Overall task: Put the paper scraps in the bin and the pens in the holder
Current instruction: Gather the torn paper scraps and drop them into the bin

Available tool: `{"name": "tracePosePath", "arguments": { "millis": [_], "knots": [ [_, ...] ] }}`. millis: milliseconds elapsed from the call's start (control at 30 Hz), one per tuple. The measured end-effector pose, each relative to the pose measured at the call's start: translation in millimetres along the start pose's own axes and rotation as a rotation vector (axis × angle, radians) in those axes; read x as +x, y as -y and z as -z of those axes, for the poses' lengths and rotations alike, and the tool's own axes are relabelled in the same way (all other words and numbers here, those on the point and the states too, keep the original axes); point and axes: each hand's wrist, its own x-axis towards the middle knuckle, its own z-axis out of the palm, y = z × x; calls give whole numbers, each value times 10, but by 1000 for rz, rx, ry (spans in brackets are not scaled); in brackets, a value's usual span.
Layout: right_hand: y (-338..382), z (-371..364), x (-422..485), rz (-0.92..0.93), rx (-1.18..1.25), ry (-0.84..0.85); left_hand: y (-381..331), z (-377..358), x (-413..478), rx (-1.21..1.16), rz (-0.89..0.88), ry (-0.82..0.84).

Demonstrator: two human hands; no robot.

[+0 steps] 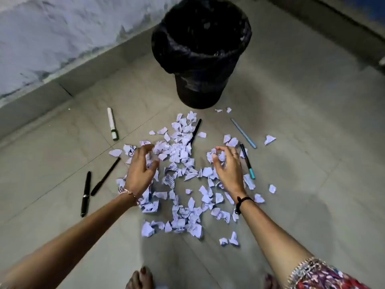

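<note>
Several torn white paper scraps (179,155) lie scattered on the tiled floor in front of a black bin (201,51) lined with a black bag. My left hand (141,170) curls over the left side of the pile, fingers apart and touching scraps. My right hand (228,167) curls over the right side, fingertips on scraps. Pens lie around: a white marker (112,124), two black pens (86,192) (106,176) at left, a black pen (195,130) among the scraps, a light blue pen (243,133) and a black-and-teal pen (246,160) at right. No holder is in view.
A wall with a grey skirting (62,80) runs along the left and back. My bare feet (139,278) show at the bottom edge. Open tiled floor lies to the right of the pile and beside the bin.
</note>
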Motion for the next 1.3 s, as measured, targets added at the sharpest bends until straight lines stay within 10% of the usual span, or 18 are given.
{"name": "tracePosePath", "arguments": {
  "millis": [367, 567, 700, 1000, 1300],
  "knots": [
    [-887, -604, 463, 118, -442, -40, 989, -514, 568, 277, -18, -138],
    [-413, -853, 103, 349, -270, 155, 792, -625, 467, 297, -345, 44],
    [-214, -893, 708, 322, -246, -127, 658, -514, 699, 210, -260, -169],
    [83, -1030, 1057, 81, -453, 74, 705, -560, 795, 262, -238, -191],
    [-544, -305, 1185, 68, -608, -85, 788, -485, 661, 63, -34, -338]
  ]
}}
